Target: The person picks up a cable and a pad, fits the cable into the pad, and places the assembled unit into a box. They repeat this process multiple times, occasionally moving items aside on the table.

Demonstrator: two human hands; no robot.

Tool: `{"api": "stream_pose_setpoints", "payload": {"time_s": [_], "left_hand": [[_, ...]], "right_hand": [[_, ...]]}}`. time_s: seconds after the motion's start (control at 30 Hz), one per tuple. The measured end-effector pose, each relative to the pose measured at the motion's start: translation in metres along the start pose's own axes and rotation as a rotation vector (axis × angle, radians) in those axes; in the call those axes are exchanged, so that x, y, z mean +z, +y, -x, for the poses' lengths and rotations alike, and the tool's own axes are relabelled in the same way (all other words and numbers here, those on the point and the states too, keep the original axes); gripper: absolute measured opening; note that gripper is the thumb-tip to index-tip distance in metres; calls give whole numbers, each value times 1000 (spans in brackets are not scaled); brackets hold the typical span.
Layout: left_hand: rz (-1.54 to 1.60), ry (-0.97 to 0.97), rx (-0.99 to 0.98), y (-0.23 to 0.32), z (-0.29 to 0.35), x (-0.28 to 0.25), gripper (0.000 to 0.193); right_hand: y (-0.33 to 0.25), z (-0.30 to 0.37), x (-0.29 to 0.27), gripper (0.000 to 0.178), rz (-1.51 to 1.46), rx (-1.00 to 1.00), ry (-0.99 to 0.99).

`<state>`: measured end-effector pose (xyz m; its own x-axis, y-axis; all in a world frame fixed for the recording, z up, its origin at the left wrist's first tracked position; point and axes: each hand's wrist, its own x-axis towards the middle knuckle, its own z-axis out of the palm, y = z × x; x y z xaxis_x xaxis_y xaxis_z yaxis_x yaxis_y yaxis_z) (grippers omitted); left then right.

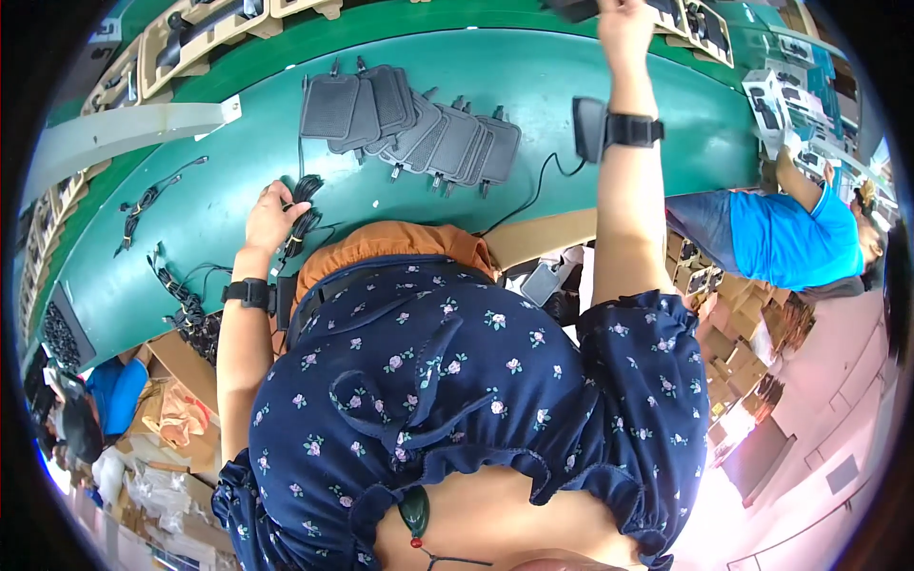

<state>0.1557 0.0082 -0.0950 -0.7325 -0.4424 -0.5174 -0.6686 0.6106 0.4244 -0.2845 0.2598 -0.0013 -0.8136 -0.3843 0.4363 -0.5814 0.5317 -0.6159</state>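
Observation:
My left hand rests on the green conveyor belt and grips a bundle of coiled black cable. My right hand reaches far across the belt to the top edge, touching a dark object that is mostly cut off. A row of several overlapping grey flat pads with short stubs lies on the belt between my arms. One more pad with a black cord sits by my right wrist.
More coiled black cables lie on the belt at the left. Beige trays line the far side. A person in a blue shirt works at the right beside stacked cardboard boxes. Another person in blue is at lower left.

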Motion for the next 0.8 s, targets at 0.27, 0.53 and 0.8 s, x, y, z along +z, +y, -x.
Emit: {"api": "stream_pose_setpoints", "payload": {"time_s": [0.27, 0.53, 0.8], "left_hand": [[-5, -13, 5, 1, 9, -4, 37], [-51, -41, -13, 3, 19, 1, 37], [-8, 107, 176, 7, 18, -4, 26]], "right_hand": [[14, -80, -4, 19, 127, -112, 161], [41, -100, 13, 19, 181, -202, 69], [86, -72, 46, 33, 696, -274, 125]]}}
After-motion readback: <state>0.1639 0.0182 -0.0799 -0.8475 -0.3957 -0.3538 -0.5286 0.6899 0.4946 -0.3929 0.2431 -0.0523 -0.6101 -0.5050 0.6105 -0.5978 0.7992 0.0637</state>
